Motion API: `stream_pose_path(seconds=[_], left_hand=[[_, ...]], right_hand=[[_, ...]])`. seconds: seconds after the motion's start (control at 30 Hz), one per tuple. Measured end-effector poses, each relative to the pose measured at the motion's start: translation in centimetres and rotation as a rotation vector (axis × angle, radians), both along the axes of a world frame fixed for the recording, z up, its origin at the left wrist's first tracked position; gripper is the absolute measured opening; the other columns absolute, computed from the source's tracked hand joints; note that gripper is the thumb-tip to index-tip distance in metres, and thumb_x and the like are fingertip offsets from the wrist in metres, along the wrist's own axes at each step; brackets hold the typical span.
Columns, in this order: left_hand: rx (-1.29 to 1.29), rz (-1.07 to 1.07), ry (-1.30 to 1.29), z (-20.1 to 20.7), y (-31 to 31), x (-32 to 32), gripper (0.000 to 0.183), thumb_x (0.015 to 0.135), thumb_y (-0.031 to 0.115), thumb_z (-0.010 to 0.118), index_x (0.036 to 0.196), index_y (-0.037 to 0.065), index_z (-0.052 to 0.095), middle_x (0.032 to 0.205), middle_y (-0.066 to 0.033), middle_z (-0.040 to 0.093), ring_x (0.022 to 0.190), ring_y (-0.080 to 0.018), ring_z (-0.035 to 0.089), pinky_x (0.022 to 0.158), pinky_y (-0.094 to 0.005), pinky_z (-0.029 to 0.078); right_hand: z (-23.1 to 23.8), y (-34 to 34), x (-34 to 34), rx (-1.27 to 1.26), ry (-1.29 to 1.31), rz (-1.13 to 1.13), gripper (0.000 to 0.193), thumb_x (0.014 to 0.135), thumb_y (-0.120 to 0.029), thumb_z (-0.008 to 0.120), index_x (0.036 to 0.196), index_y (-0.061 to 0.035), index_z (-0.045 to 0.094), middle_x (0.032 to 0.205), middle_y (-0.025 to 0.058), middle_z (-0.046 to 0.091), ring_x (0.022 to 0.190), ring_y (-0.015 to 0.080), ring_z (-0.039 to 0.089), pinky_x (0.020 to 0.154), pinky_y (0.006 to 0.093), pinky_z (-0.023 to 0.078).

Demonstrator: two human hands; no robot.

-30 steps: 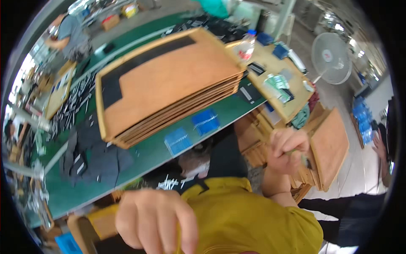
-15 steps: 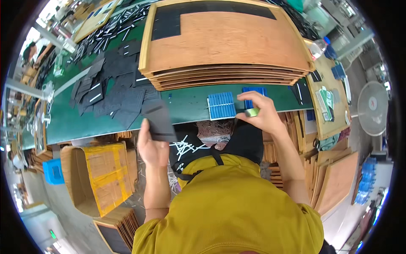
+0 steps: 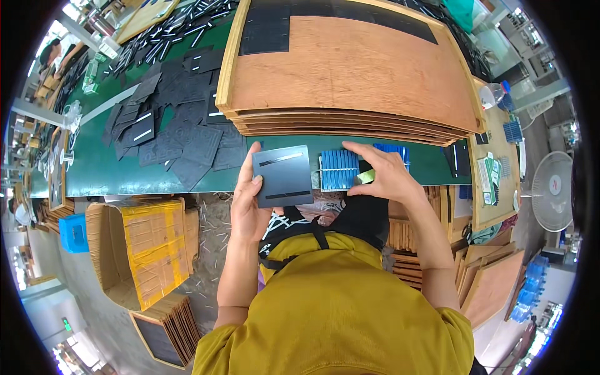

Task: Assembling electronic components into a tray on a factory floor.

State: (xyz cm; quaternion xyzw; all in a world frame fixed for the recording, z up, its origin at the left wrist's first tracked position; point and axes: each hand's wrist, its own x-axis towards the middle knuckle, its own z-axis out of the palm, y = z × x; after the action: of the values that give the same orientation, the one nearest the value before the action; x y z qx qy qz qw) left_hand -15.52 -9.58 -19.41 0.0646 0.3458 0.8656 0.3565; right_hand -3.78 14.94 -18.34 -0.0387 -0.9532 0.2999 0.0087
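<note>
L hand [image 3: 245,214] grips dk sq. panel [image 3: 284,177] by L edge, R hand [image 3: 394,180] holds green item [image 3: 366,177].

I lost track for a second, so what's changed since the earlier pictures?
The left hand holds a dark plate, unseen in the earliest picture, and has brought it right, away from the loose dark pieces. The right hand has edged left toward the blue strips, still holding the green piece. The wooden tray stack and loose pieces stayed put.

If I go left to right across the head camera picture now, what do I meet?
Blue plastic bin, brown cardboard box with yellow tape, left hand, dark grey flat panel, right hand, round white fan.
</note>
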Motion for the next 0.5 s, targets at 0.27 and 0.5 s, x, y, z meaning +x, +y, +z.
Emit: stream_pose_path(seconds=[0.27,0.5], left_hand=[[0.089,-0.077,-0.064,-1.1,-0.1,-1.1,0.057,0.086,0.012,0.045,0.139,0.006,0.023,0.116,-0.0146,0.052,0.084,-0.0217,0.063,0.050,-0.0306,0.056],[0.063,-0.074,-0.072,-1.2,-0.9,-2.2,0.050,0.092,0.023,0.040,0.138,0.010,0.025,0.120,-0.0139,0.051,0.096,-0.0259,0.061,0.057,-0.0389,0.058]], right_hand=[[0.1,-0.2,-0.3,0.006,-0.006,-0.008,0.083,0.057,-0.028,0.081,0.129,-0.0154,0.044,0.123,0.0086,0.054,0.105,0.0287,0.056,0.078,0.0368,0.047],[0.7,-0.6,-0.7,0.028,0.033,0.000,0.081,0.058,-0.026,0.080,0.129,-0.0146,0.044,0.121,0.0096,0.054,0.105,0.0287,0.056,0.075,0.0360,0.047]])
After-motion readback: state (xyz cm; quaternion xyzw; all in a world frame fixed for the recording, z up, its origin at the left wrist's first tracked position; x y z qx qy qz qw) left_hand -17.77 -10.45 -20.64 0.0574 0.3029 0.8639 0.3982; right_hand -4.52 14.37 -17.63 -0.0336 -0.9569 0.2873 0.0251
